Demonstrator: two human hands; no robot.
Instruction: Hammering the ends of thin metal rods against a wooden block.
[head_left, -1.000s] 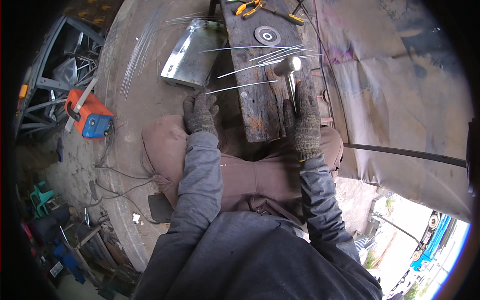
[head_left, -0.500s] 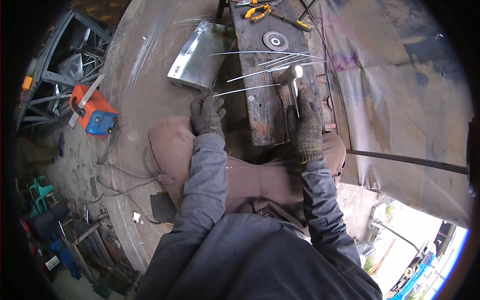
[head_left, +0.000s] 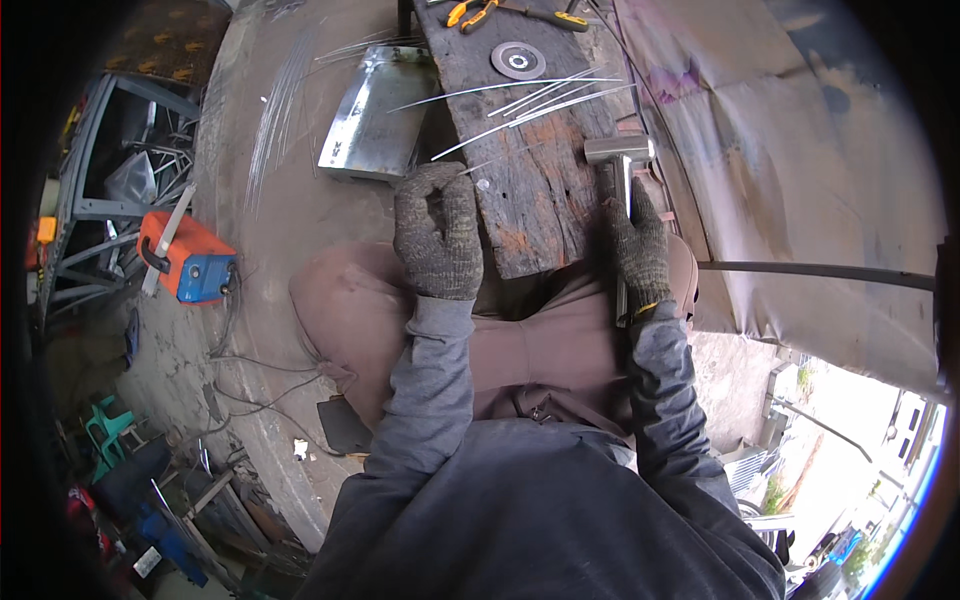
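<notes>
My left hand [head_left: 438, 235], in a grey knitted glove, is closed at the near left edge of a worn wooden bench [head_left: 530, 200]. A thin metal rod [head_left: 500, 158] runs from its pinched fingers over the bench top. In my gloved right hand [head_left: 640, 245] is a metal hammer [head_left: 619, 150], gripped by its handle, its head up beside the bench's right edge. Farther along the bench lie several loose metal rods [head_left: 535, 100], some jutting past its left side. Beyond them rests a round grinding disc [head_left: 519, 61].
Left of the bench, a shiny sheet-metal box [head_left: 375, 115] stands on the floor near more thin rods [head_left: 275, 120]. Orange-handled pliers [head_left: 478, 14] lie at the bench's far end. An orange and blue machine [head_left: 188, 258] with cables sits at left; a large sheet [head_left: 760, 180] lines the right.
My left fingers have closed around the rod's end. My right hand has swung the hammer rightward, from over the bench to its right edge. The view has shifted somewhat.
</notes>
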